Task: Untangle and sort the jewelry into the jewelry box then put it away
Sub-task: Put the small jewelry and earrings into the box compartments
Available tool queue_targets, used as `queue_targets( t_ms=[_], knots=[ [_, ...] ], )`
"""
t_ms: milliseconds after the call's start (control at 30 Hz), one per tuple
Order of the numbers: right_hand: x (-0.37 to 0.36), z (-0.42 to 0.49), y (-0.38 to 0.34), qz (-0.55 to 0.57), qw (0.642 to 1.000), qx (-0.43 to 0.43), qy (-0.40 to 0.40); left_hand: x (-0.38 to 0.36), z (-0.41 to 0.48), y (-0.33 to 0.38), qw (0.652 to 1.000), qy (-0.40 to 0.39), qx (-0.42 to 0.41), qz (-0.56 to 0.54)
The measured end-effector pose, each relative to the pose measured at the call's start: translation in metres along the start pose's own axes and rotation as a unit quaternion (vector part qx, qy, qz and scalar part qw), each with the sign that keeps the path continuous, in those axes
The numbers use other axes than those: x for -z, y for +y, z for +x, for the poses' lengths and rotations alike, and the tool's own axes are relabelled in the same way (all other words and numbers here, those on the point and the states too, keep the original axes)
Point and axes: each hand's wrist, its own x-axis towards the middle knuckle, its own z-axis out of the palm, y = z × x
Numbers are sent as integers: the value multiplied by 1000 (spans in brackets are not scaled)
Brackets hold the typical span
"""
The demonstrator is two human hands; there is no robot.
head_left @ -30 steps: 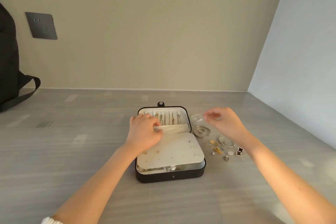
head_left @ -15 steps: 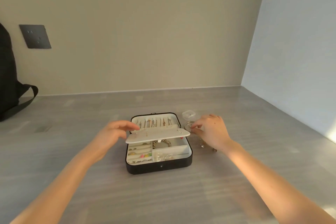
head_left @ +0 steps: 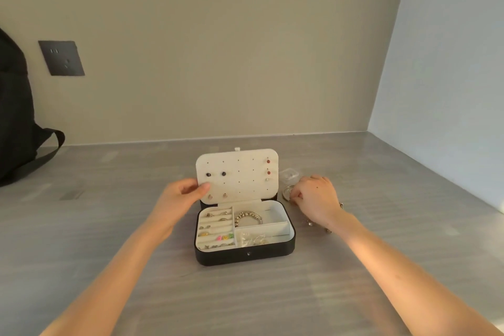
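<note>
Head view: jewelry box (head_left: 245, 255), open, mid-tabletop (head_left: 109, 226).
Left hand (head_left: 180, 196) pinches the upright earring panel (head_left: 237, 174); right hand (head_left: 316, 199), fingers curled on a silver ring (head_left: 286, 191), right of box.

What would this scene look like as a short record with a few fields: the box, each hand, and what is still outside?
jewelry box: open on the grey counter, black outside, pale compartments inside
earring panel: flipped upright, several studs pinned on it
inside box: rings at left, beaded bracelet at back
left hand: pinching the panel's left edge
right hand: on the counter right of the box, fingers at a silver ring-shaped piece
still outside: small pieces near the right wrist
</note>
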Motion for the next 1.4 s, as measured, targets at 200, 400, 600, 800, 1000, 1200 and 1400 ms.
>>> queue_targets(
  t_ms=[200,400,600,800,1000,1200,1400],
  knots=[
    [2,-2,6,68,993,-23,93,-15,4,-11,998,64,-7,11],
    [33,-22,-17,122,973,106,167,-17,6,-22,995,79,-19,64],
    [32,-32,-57,54,969,237,41,-16,8,-24,991,92,-9,98],
    [32,-34,-69,75,974,215,-3,-16,7,-26,990,88,-10,110],
    [24,-39,-63,119,973,199,-17,-17,5,-24,988,100,-6,118],
    [45,-31,1,114,992,2,62,-14,3,-26,985,104,-19,139],
    [37,-29,47,78,989,-121,-40,-16,2,-29,978,113,-48,170]
  ],
)
